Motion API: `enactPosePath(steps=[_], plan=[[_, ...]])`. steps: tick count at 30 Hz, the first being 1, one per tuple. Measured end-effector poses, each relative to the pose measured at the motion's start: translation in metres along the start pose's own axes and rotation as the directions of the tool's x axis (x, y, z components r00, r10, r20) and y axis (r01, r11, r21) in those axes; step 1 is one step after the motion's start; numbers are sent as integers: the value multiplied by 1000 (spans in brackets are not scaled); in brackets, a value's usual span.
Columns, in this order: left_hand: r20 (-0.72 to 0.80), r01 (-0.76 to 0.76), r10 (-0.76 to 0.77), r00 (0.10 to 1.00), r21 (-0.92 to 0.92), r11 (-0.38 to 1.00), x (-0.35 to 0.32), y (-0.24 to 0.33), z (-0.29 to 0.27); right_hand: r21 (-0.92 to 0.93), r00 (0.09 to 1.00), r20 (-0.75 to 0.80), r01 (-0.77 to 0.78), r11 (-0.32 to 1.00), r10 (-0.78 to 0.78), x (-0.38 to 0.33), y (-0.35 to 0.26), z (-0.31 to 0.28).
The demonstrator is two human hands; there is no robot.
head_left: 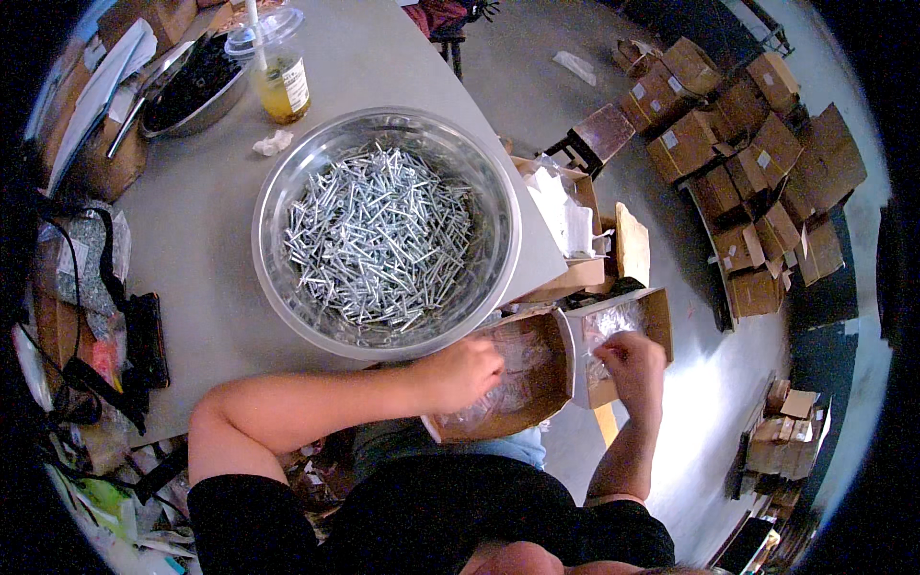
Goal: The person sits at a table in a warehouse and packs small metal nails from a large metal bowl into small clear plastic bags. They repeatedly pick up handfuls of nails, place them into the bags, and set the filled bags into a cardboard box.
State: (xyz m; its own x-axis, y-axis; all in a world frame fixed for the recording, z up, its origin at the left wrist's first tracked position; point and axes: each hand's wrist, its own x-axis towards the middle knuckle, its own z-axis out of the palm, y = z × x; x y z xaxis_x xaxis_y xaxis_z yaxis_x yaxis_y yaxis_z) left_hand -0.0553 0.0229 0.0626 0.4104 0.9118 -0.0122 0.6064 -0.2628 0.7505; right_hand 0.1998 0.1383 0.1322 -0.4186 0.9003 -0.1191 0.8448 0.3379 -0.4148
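Observation:
A wide metal bowl (271, 278) full of loose silvery screws or nails (379, 235) stands on the table. Just below its near rim is my left hand (467, 374), fingers curled closed, over the left side of an open cardboard box (559, 369). Small clear plastic bags (522, 350) lie in that box. Farther right, my right hand (634, 364) is bent into a pinch above a second cardboard box (661, 316), which also holds clear plastic (613, 321). What either hand grips, if anything, is too small or hidden to make out.
On the grey table (192, 316) are a lidded drink cup (283, 86), a crumpled tissue (273, 143), a pan of dark pieces (196, 96) and a phone-like black object (147, 340). A box of white papers (565, 216) stands beyond the table edge. Stacked cartons (757, 172) fill the far right.

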Motion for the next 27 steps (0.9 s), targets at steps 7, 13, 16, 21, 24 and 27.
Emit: enactPosePath(steps=[7,13,16,21,24,27], plan=[[-355,-8,-35,934,-120,993,0,6,1,-95,922,254,326,940,-294,1,-7,70],[-343,-20,-49,938,-193,981,3,10,-4,-73,672,120,740,668,-731,-10,-6,227],[-353,-38,-46,934,-227,973,4,4,-1,3,754,317,606,795,-576,-13,-14,215],[-379,-20,-84,921,-263,965,3,3,4,43,808,402,454,890,-432,-2,-29,135],[-177,56,-93,980,-201,978,0,6,-3,283,827,238,442,851,-509,-1,-30,105],[-69,29,-51,996,-293,956,-1,10,-12,353,817,382,304,885,-432,-4,-29,87]])
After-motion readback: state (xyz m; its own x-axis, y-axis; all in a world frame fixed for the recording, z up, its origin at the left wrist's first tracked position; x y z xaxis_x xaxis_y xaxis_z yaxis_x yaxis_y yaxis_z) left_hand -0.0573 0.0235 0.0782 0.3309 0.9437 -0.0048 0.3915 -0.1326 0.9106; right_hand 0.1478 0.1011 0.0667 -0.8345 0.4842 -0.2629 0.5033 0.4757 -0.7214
